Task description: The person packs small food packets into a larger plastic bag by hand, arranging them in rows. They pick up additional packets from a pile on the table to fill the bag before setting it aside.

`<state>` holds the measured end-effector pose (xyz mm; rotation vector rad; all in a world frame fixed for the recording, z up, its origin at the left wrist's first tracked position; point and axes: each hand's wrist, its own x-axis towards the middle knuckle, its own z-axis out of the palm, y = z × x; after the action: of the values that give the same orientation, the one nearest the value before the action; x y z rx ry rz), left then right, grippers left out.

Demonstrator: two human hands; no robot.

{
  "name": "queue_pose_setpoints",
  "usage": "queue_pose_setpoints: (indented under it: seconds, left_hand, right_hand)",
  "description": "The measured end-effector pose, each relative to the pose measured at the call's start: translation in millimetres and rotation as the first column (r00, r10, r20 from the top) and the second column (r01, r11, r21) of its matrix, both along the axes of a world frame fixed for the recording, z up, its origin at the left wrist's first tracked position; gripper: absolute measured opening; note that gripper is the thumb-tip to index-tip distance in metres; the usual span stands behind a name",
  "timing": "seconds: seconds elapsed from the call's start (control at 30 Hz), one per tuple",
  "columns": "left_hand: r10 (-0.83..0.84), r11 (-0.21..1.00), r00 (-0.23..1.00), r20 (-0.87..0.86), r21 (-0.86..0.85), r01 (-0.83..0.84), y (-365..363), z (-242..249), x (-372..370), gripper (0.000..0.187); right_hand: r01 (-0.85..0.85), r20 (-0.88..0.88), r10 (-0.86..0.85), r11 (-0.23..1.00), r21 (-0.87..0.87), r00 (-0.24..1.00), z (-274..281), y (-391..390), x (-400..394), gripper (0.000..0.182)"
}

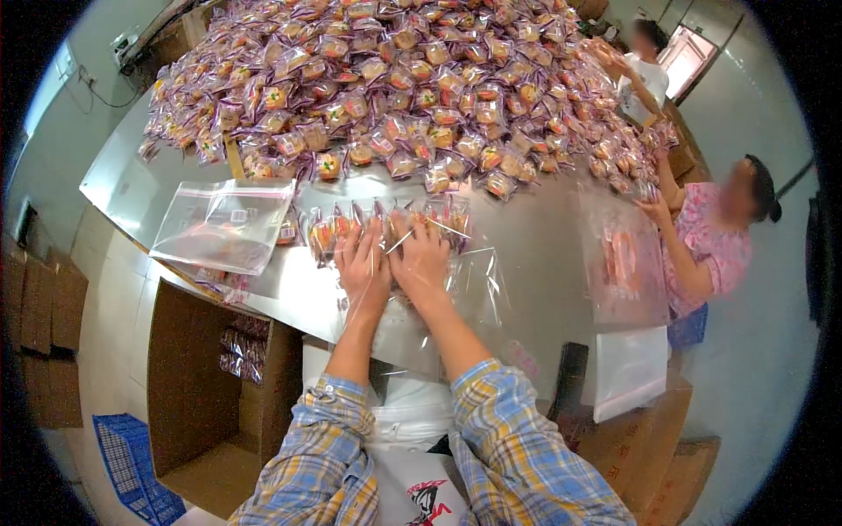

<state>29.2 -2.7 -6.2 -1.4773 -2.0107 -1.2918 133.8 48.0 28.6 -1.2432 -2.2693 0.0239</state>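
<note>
The step in hand looks like setting a row of wrapped cakes (322, 235) straight in a large clear bag (491, 294). The row lies on the metal table (544, 250), near the middle of its near edge and in front of the big pile of wrapped cakes (351, 79) that covers the far part.

The left hand (364, 272) and the right hand (423, 263) lie side by side, palms down. Their fingers are extended over the row and neither hand is closed into a grip. Clear film shows around both wrists, but glare hides whether the hands are inside the bag or on top of it.

The next move seems to call for even pressure from both hands, so that the packets stay in line and the thin film does not snag.

Towards the left corner, another clear bag (219, 223) lies close to the near edge; below that edge stands an open cardboard box (202, 394) with packets inside. Towards the right edge lies a clear bag with packets (621, 254), near a co-worker in a pink top (715, 223), whose hands are at the pile.
</note>
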Motion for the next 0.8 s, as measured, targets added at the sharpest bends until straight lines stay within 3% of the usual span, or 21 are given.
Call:
queue_pose_setpoints:
  seconds: [0.07, 0.17, 0.27, 0.4, 0.5, 0.6, 0.7, 0.8]
  left_hand:
    - [0.005, 1.000, 0.988, 0.157, 0.015, -0.007, 2.8, -9.0, 0.8, 0.050]
    - [-0.012, 1.000, 0.993, 0.117, -0.016, 0.014, 5.1, -17.7, -1.9, 0.051]
    - [-0.064, 0.997, 0.996, -0.056, -0.043, 0.062, -1.0, -2.7, -3.0, 0.051]
    - [-0.061, 0.992, 0.996, -0.061, -0.113, 0.054, -0.1, 4.6, -0.4, 0.049]
    - [-0.079, 0.988, 0.996, -0.035, -0.134, 0.073, -4.1, 18.4, 8.4, 0.044]
    - [-0.066, 0.983, 0.997, -0.048, -0.176, 0.057, -2.2, 22.5, 8.3, 0.048]
    - [-0.046, 0.959, 0.996, -0.082, -0.284, 0.021, -1.9, 38.8, 12.4, 0.050]
    - [-0.072, 0.962, 0.994, -0.088, -0.270, 0.046, 0.6, 37.2, 13.0, 0.057]
  right_hand:
    - [0.007, -0.056, -0.008, 1.000, -0.011, 0.998, -7.2, 3.7, -1.0, 0.063]
    - [0.010, 0.003, -0.010, 1.000, -0.027, 1.000, -9.0, 3.9, -0.3, 0.063]
    - [0.022, 0.061, -0.019, 0.999, -0.039, 0.998, -1.5, -3.8, -0.5, 0.062]
    - [0.029, 0.095, -0.033, 0.999, 0.042, 0.995, -3.0, -5.3, 3.1, 0.060]
    - [-0.005, 0.108, 0.006, 1.000, -0.011, 0.994, 3.6, 6.8, 4.5, 0.056]
    - [-0.001, 0.053, 0.016, 0.965, -0.261, 0.998, 19.8, 9.5, 2.0, 0.047]
    - [-0.050, -0.035, 0.044, 0.985, -0.165, 0.998, 5.0, 19.2, 1.7, 0.047]
    - [-0.052, 0.160, 0.068, 0.993, -0.104, 0.985, 14.0, 26.4, 7.4, 0.047]
